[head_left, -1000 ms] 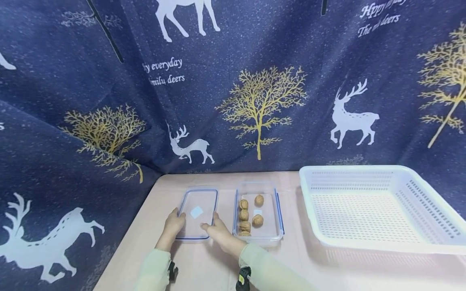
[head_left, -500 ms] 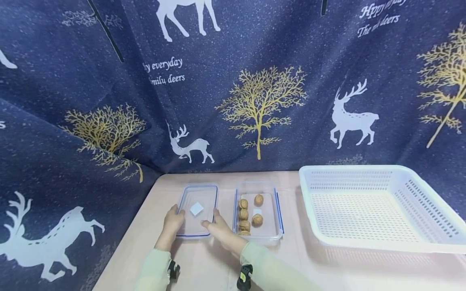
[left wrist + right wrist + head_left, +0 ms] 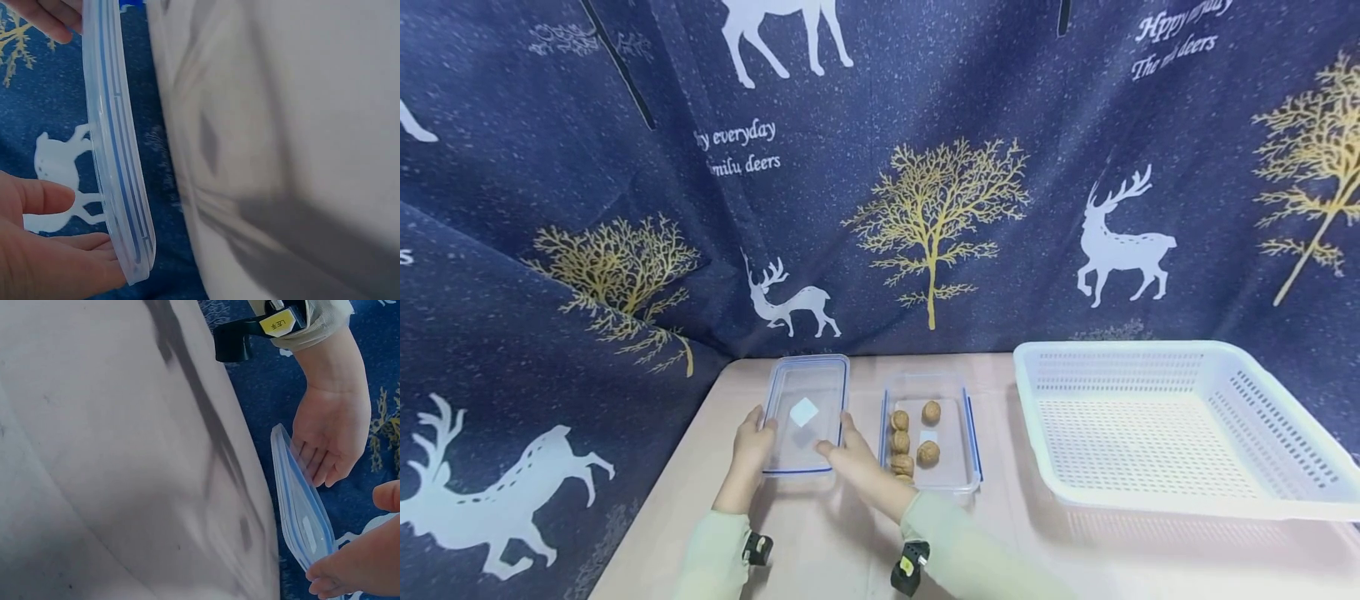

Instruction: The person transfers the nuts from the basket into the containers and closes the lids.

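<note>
A clear lid with a blue seal line and a white square label is held above the table in the head view. My left hand grips its left edge, fingers beneath and thumb on the upper side. On the opposite edge, my right hand holds it the same way. The left wrist view shows the lid edge-on, apart from the tabletop, with my left hand at its lower end. To the right stands a clear box containing several walnuts; my right forearm partly covers its near left corner.
A large white perforated basket occupies the right side of the pale tabletop. Dark blue cloth printed with deer and trees hangs behind and on the left. Each wrist wears a black camera mount.
The lid has risen from the table and moved away from me, both hands travelling with it. The walnut box and the basket stay in place.
</note>
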The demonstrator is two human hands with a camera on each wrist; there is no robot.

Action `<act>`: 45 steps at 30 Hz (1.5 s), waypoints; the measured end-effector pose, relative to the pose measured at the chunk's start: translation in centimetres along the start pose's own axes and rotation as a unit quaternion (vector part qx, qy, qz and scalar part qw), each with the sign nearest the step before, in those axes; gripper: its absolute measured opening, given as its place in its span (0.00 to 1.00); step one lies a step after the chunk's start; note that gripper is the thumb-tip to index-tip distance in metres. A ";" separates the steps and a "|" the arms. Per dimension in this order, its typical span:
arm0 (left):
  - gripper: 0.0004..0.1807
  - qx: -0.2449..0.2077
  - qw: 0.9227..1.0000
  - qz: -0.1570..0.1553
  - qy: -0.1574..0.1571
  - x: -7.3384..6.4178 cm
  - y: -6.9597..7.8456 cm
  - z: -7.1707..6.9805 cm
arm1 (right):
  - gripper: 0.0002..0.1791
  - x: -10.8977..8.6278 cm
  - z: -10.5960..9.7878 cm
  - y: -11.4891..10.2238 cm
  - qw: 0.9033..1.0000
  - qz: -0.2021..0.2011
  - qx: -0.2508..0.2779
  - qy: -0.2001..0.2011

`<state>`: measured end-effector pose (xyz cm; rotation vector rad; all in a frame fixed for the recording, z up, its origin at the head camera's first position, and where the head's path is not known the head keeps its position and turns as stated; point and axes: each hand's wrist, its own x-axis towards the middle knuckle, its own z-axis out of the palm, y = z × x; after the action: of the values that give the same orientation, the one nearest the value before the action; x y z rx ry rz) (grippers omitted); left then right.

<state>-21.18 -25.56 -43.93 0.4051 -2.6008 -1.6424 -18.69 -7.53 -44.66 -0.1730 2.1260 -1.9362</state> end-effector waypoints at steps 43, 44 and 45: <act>0.29 -0.160 0.977 0.132 0.040 -2.8 7.8 7.6 | 0.37 -2.0 -10.4 -2.9 0.991 -0.081 0.037 0.100; 0.29 -0.158 0.978 0.133 0.043 -2.8 7.9 7.8 | 0.38 -2.0 -10.7 -3.0 0.991 -0.077 0.036 0.102; 0.29 -0.157 0.977 0.135 0.043 -2.9 8.0 8.0 | 0.38 -2.1 -10.9 -3.0 0.991 -0.076 0.039 0.101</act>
<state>-21.34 -14.55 -39.98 0.0997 -2.1657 -1.8441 -19.91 3.16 -40.60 -0.1301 2.2144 -2.2059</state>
